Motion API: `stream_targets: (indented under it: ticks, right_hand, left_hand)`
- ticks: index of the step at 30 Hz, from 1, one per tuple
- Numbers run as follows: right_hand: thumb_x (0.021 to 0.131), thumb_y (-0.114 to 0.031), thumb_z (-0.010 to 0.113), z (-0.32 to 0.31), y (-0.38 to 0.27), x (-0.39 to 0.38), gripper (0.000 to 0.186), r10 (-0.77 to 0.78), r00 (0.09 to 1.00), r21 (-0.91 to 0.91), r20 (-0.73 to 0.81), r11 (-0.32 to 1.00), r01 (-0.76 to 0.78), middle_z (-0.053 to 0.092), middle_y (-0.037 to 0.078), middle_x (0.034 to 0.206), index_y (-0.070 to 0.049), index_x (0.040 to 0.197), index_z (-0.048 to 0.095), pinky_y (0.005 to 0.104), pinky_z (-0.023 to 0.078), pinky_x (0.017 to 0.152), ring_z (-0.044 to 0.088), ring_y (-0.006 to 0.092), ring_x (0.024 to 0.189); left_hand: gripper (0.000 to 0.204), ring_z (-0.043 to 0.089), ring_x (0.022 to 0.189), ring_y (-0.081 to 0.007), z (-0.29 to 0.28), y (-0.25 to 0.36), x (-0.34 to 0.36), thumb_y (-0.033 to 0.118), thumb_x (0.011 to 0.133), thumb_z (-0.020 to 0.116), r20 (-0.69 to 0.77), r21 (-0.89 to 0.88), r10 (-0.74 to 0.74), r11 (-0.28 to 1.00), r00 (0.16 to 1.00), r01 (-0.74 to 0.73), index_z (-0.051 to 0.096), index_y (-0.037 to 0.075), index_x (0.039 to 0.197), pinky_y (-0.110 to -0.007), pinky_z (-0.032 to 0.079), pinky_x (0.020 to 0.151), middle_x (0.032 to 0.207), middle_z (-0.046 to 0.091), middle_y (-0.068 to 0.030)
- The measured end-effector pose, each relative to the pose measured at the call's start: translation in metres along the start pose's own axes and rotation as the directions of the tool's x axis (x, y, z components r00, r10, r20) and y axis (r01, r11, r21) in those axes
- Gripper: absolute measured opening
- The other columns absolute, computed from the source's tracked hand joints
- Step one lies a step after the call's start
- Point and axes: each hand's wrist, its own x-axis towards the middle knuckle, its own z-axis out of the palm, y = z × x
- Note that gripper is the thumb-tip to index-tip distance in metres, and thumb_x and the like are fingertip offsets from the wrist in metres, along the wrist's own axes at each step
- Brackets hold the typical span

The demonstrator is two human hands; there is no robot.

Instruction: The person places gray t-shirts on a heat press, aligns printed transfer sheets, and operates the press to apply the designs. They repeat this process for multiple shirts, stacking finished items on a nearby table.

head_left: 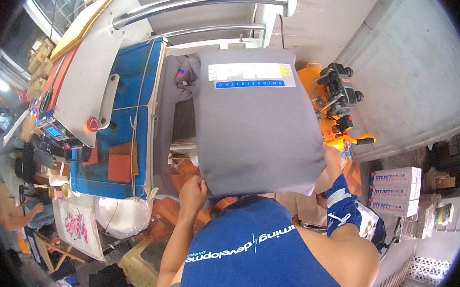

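A grey shirt (257, 135) is stretched over the flat platen of a heat press, its front nearly smooth. On its far part lies a pale rectangular transfer (251, 74) with a blue band and a yellow mark. The shirt's spare cloth (187, 79) is bunched along the left side. My left hand (193, 193) is closed on the shirt's near left corner. At the right edge, my right hand (333, 160) grips the cloth; some of its fingers are hidden behind the shirt.
The press's blue-padded second station (131, 104) and white head (83, 69) stand on the left. An orange air compressor (337, 103) sits beyond my right hand. Boxes (396, 190) are stacked at the right. Another person's hand (34, 212) shows at far left.
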Motion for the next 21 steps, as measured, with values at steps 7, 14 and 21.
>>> stream_targets:
  ticks: [7, 14, 21]
  right_hand:
    - [0.083, -0.016, 0.068, 0.128, -0.154, -0.019, 0.016, -0.955, 0.285, -0.370, -0.077, 0.293, 0.882, 0.066, 0.017, 0.099, -0.004, 0.094, 0.069, 0.0479, 0.048, 0.091, 0.062, 0.0368, 0.101]
    - [0.087, -0.010, 0.058, 0.261, -0.306, -0.035, 0.010, -0.919, -0.220, -0.141, 0.328, -0.278, 0.950, 0.066, 0.016, 0.094, -0.004, 0.093, 0.063, 0.0477, 0.053, 0.082, 0.065, 0.0358, 0.095]
    - [0.089, -0.007, 0.054, 0.275, -0.336, -0.026, 0.019, -0.821, -0.153, -0.085, 0.550, -0.237, 0.968, 0.070, 0.021, 0.091, -0.004, 0.106, 0.061, 0.0534, 0.054, 0.079, 0.069, 0.0417, 0.091]
  left_hand:
    - [0.044, 0.047, 0.130, -0.0425, 0.010, 0.046, 0.035, 0.015, 0.083, 0.072, -0.330, 0.160, 0.526, 0.850, 0.784, -0.502, 0.060, 0.005, 0.124, -0.054, 0.038, 0.108, 0.137, 0.053, -0.0200]
    - [0.059, 0.036, 0.143, -0.0387, 0.042, 0.058, 0.037, 0.019, 0.083, 0.068, -0.253, 0.249, 0.546, 0.834, 0.798, -0.492, 0.054, 0.010, 0.139, -0.058, 0.025, 0.119, 0.148, 0.047, -0.0154]
    - [0.056, 0.037, 0.143, -0.0368, 0.043, 0.052, 0.036, 0.017, 0.083, 0.067, -0.260, 0.227, 0.516, 0.854, 0.816, -0.468, 0.055, 0.011, 0.138, -0.056, 0.026, 0.119, 0.148, 0.047, -0.0138]
